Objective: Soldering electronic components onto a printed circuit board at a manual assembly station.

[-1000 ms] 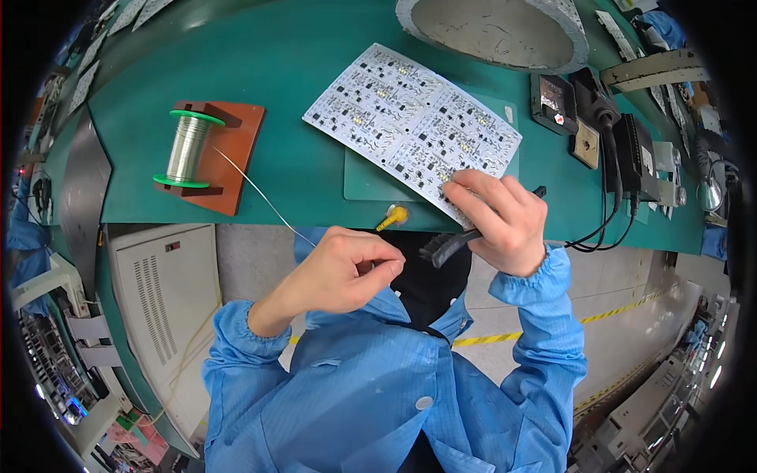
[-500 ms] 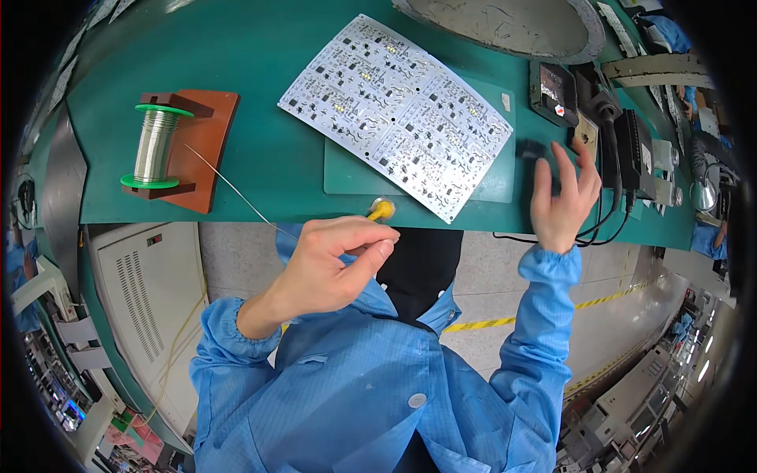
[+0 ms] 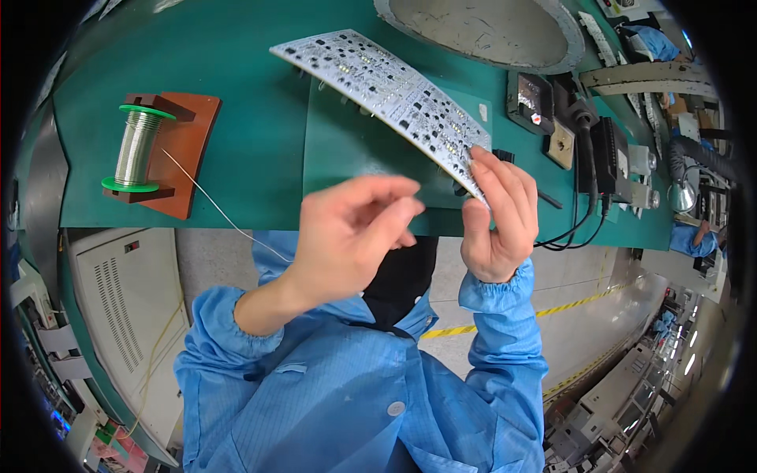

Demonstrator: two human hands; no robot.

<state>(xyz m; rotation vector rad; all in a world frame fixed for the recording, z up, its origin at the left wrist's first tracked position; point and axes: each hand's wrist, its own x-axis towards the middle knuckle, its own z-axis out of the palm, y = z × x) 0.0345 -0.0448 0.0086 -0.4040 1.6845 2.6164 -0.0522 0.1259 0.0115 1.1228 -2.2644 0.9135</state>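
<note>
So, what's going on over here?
A person in a blue smock holds a white circuit board by its near corner in the right hand, tilted above a green mat. The left hand hovers nearby; whether it holds anything I can't tell. A spool of silvery wire sits in a brown stand on the left.

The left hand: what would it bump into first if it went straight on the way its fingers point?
Probably the white circuit board, near the corner the right hand grips; depth is unclear, so the left hand might pass beneath it.
</note>
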